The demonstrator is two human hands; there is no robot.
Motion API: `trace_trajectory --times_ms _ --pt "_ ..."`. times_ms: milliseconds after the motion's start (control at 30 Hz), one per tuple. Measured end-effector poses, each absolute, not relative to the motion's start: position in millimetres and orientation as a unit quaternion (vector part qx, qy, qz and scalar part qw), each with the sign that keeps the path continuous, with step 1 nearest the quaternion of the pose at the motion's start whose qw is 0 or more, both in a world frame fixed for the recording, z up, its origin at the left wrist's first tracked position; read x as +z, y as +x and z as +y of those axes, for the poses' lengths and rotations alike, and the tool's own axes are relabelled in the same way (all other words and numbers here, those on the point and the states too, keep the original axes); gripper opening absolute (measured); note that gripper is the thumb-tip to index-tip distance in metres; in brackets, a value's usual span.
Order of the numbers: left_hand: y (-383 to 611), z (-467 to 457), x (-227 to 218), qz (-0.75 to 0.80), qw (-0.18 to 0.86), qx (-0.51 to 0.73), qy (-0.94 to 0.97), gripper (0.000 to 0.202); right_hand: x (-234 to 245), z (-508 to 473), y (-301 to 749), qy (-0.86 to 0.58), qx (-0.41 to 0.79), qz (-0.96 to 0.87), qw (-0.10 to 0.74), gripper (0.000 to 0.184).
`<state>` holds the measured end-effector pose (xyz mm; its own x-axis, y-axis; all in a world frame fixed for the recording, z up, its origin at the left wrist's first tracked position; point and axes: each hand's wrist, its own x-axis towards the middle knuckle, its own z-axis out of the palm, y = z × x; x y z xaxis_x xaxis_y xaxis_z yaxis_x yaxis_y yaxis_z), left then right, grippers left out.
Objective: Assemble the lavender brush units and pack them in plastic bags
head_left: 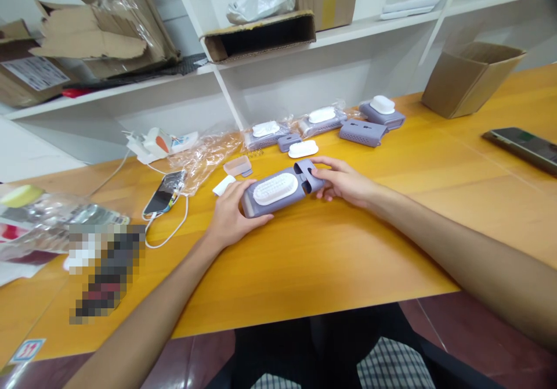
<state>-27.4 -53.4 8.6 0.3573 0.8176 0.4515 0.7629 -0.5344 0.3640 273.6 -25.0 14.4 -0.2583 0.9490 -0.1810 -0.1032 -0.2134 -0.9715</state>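
Sitting well to the left of the purple case (285, 204), at the near edge of the wooden table (261, 284), a square sticker (27, 351) shows a red mark in a pale blue border; the mark cannot be read with certainty. Far beyond the case on the left, a cardboard box (15, 89) on the shelf carries a white label (35, 72) with printed lines too small to read. Left of the case too, a clear plastic packet (65, 226) bears blurred red and dark print, and pixelation covers an object (107, 273) beside it. A phone (165, 193) with a white cable lies nearer the case, below a white power strip (161, 145).

The left hand (237, 209) grips the case's left end, thumb along its near side. A white bristled oval (275, 188) lies on the case's upper face. The right hand (337, 180) pinches a purple end piece (306, 170) at the case's right end.

Just beyond the case lies a loose white oval (303, 148); farther right of the case is a perforated purple shell (363, 132), then an open-topped carton (470, 81) and a dark phone (522, 148).
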Motion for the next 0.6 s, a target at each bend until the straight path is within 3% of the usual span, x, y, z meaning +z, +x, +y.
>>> trace_trajectory --times_ms 233,433,600 --pt "-26.2 -53.5 12.8 0.485 0.061 0.301 0.819 0.079 17.4 -28.6 276.4 -0.429 0.644 -0.487 0.405 0.055" --pt "-24.7 -56.0 13.2 0.476 0.058 0.305 0.823 0.081 14.8 -29.1 278.1 -0.387 0.659 -0.502 0.406 0.048" --pt "-22.9 -57.5 12.8 0.461 0.068 0.306 0.83 0.081 13.3 -32.2 276.2 -0.342 0.676 -0.501 0.42 0.056"
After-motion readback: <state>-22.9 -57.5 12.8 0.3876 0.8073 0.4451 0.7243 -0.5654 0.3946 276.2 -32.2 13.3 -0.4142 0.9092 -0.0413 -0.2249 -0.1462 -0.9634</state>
